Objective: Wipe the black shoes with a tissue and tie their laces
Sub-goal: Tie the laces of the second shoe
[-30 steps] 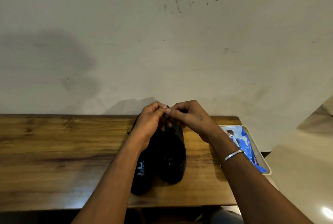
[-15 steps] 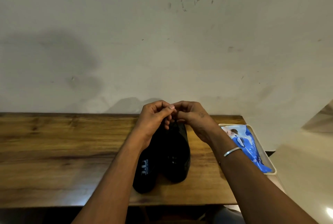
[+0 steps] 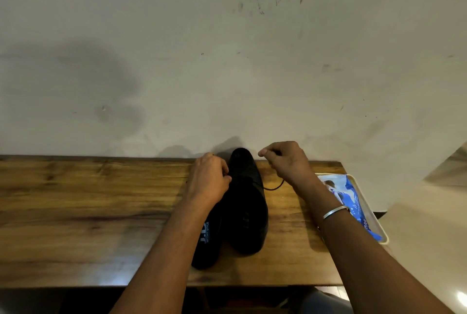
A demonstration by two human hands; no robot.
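Two black shoes stand side by side on the wooden table, toes toward the wall. The right shoe shows fully; the left shoe is partly hidden under my left forearm, its insole label showing. My left hand is closed on a lace end at the left side of the right shoe. My right hand is closed on the other black lace, which runs taut from the shoe out to the right. The two hands are apart, one on each side of the shoe.
A white tray sits at the table's right end and holds a blue tissue pack. A plain wall rises right behind the table. The table's near edge lies just under my forearms.
My hands were together above the shoe's laces. Now they have moved apart, left and right, and the lace is drawn out sideways. The shoe's toe has come into view.
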